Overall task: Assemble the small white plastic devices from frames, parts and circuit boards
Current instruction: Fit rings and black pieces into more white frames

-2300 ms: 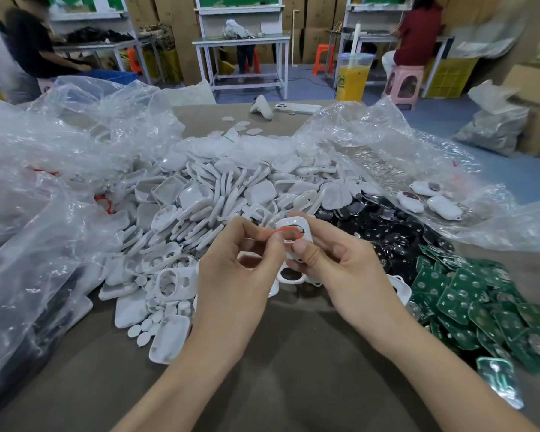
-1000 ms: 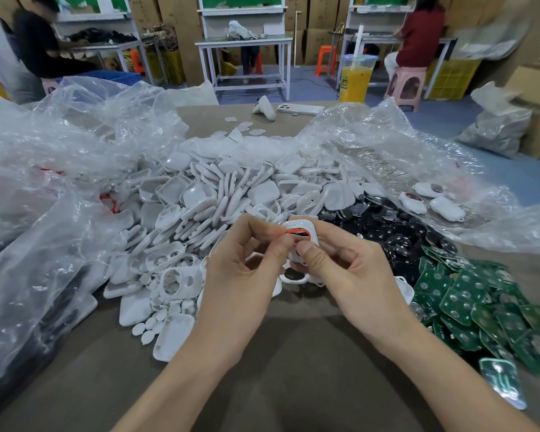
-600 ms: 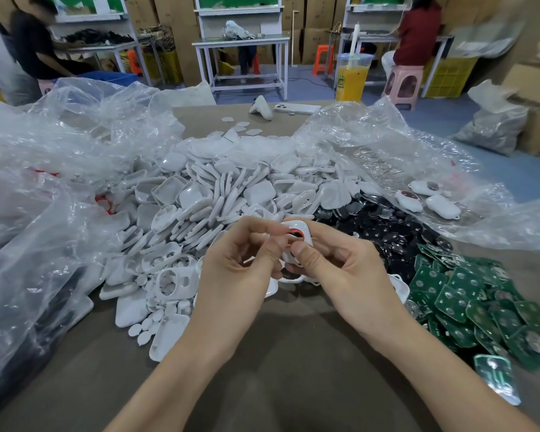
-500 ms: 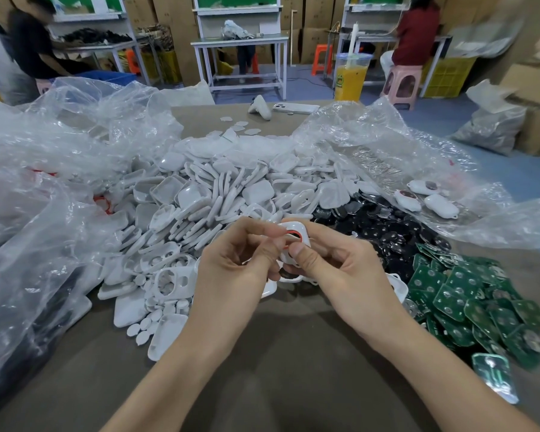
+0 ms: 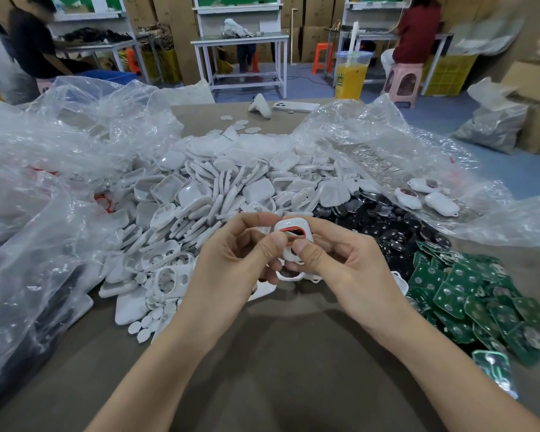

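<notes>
Both hands meet above the table's middle around one white plastic frame (image 5: 295, 228) with a red ring set in its opening. My right hand (image 5: 340, 263) grips the frame from the right, thumb pressed on its lower front. My left hand (image 5: 234, 260) pinches the frame's left edge with thumb and forefinger, right by the red ring. A big heap of white shells and frames (image 5: 219, 194) lies behind and to the left. Black round parts (image 5: 384, 226) lie right of it, and green circuit boards (image 5: 480, 294) are piled at the right.
Crumpled clear plastic bags (image 5: 60, 169) flank the heap on both sides. Three finished white devices (image 5: 424, 198) rest on the right bag. A phone (image 5: 296, 106) and a drink cup (image 5: 351, 73) stand at the table's far edge. People work at benches behind.
Both hands stay together on the frame. The red ring, first a loose loop at my left fingertips, now sits lower inside the frame's opening.
</notes>
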Demonstrator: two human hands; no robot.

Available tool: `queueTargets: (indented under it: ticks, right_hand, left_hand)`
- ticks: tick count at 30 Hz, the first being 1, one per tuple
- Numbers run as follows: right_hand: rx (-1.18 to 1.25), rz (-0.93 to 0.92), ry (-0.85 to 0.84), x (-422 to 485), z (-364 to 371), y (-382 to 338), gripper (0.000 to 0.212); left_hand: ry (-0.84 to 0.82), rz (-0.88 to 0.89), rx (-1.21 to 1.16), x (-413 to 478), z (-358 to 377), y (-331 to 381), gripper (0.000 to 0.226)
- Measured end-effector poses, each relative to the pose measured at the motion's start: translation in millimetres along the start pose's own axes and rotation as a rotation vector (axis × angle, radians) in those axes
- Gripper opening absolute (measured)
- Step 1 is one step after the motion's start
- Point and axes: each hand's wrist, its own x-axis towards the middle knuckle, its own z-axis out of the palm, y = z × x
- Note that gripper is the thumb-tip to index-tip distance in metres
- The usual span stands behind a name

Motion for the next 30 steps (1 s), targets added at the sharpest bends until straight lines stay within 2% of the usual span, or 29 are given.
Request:
queueTargets:
  ticks: [4,11,30]
  right_hand:
    - [0.105,0.042,-0.004,1.8,-1.5,-1.2,0.024]
    - [0.237,0.142,-0.059,5.0,-2.9,-0.3,0.025]
    - [0.229,0.185,-0.084,5.4,-3.6,-5.3,0.027]
  left_hand:
    - [-0.014,-0.009,0.081,2.5,-3.0,-1.2,0.013]
    - [-0.080,-0.044,0.065,5.8,-6.7,0.0,0.022]
    - [-0.141,-0.088,0.012,5.7,-7.2,4.0,0.024]
